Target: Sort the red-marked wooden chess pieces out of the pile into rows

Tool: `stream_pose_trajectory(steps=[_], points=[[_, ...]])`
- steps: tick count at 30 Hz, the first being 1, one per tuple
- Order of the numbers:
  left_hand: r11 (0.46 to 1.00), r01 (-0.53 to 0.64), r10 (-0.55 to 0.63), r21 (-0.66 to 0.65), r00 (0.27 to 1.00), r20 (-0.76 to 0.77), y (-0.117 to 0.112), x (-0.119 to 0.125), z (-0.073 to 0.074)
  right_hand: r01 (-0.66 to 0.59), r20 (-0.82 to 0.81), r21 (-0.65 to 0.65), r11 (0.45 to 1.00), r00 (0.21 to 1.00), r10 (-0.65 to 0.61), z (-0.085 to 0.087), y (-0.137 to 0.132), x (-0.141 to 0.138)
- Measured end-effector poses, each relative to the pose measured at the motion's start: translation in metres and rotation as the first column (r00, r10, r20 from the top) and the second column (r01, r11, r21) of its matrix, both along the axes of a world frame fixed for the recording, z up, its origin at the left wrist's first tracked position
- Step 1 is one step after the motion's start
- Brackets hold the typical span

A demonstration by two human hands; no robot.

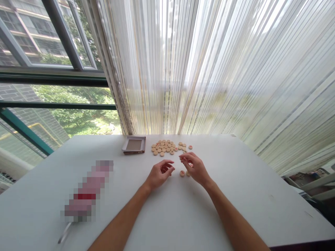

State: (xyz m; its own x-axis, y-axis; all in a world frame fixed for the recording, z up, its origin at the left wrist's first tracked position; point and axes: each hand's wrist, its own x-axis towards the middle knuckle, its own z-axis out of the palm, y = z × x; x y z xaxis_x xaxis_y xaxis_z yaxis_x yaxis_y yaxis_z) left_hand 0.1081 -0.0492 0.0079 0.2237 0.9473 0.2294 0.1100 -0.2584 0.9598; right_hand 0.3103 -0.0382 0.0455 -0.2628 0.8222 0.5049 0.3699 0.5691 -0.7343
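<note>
Several round wooden game discs (164, 147) with red markings lie clustered on the white table (235, 195), near its far edge. My left hand (159, 172) rests on the table with its fingers curled loosely, and nothing shows in it. My right hand (195, 168) hovers just to the right, its fingertips pinched on a small disc. One loose disc (182, 173) lies between the two hands, and another peeks out under my right hand.
A shallow brown box (134, 144) sits left of the disc cluster. A blurred-out reddish object (87, 191) lies on the table's left side. A sheer striped curtain (222, 69) and a window (52, 87) stand behind the table.
</note>
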Motion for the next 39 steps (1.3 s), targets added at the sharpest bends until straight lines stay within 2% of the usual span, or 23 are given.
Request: stream_pose_trajectory(steps=[9, 20, 30, 35, 39], points=[[1.0, 0.009, -0.009, -0.003, 1.0, -0.008, -0.001, -0.001, 0.001, 0.048, -0.032, -0.013, 0.999, 0.998, -0.049, -0.001, 0.008, 0.007], [1.0, 0.006, -0.006, 0.002, 1.0, -0.016, 0.0, -0.001, -0.002, 0.105, 0.073, -0.011, 0.994, 0.992, -0.104, 0.008, 0.008, 0.018], [1.0, 0.015, -0.015, -0.003, 1.0, -0.024, 0.0, -0.001, 0.0, 0.248, 0.126, -0.03, 0.968, 0.962, -0.243, 0.007, 0.013, 0.029], [1.0, 0.016, -0.016, -0.005, 1.0, -0.02, 0.0, -0.001, 0.0, 0.213, 0.082, -0.096, 0.972, 0.975, -0.206, 0.009, 0.011, 0.028], [1.0, 0.01, -0.01, -0.006, 1.0, -0.017, 0.0, -0.001, -0.001, 0.194, 0.035, -0.097, 0.976, 0.981, -0.191, 0.009, 0.011, 0.029]])
